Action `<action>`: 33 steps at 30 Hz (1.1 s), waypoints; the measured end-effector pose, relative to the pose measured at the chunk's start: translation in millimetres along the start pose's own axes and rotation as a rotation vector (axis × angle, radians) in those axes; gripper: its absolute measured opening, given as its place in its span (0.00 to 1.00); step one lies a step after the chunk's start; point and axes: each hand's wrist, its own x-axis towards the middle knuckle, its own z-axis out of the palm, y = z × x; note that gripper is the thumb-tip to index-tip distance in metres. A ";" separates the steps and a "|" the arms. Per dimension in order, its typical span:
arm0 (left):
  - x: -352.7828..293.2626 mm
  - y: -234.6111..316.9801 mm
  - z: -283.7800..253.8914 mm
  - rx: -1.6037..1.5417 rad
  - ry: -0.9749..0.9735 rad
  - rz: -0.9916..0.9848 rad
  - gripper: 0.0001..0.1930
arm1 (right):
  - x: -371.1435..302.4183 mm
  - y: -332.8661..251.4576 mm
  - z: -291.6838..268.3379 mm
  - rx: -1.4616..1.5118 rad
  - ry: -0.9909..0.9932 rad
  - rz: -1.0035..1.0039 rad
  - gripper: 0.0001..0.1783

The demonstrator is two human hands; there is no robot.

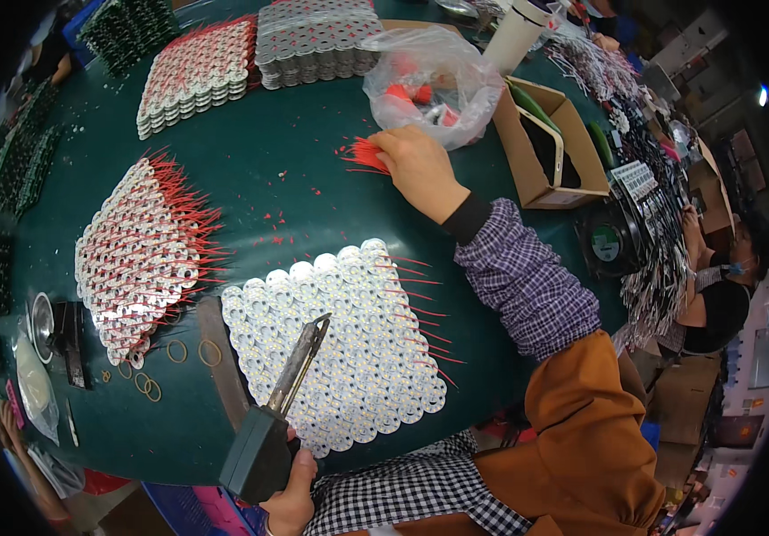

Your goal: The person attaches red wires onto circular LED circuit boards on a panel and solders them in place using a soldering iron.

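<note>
My left hand [290,502] is wrapped round the handle of a dark soldering gun [253,457]. Its long metal tip points up and away, over a sheet of white round LED boards [313,393]. Thin red wires [420,313] stick out from the right edge of that sheet. Farther off, my right hand [420,171] has its fingers closed on a loose bunch of short red wires [366,155] lying on the green table [250,188]. The fingertips are partly hidden behind the hand.
A stack of wired boards [139,259] lies left, with rubber bands [210,353] nearby. More board stacks [197,71] stand at the back. A plastic bag with red bundles [438,80] and a cardboard box [550,147] sit beyond my right hand. A co-worker [715,295] works at right.
</note>
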 end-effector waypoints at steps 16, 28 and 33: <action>6.7 -8.7 -12.0 -0.050 -0.006 -0.027 0.23 | 14.8 -0.5 14.4 -0.110 -0.141 0.110 0.07; -2.7 -3.7 -11.5 0.017 -0.071 -0.004 0.22 | 3.0 -17.8 -21.5 -0.180 -0.083 -0.006 0.12; -8.9 -6.5 -12.2 0.012 -0.083 0.109 0.22 | -15.5 -40.6 -77.9 -0.329 -0.271 -0.117 0.04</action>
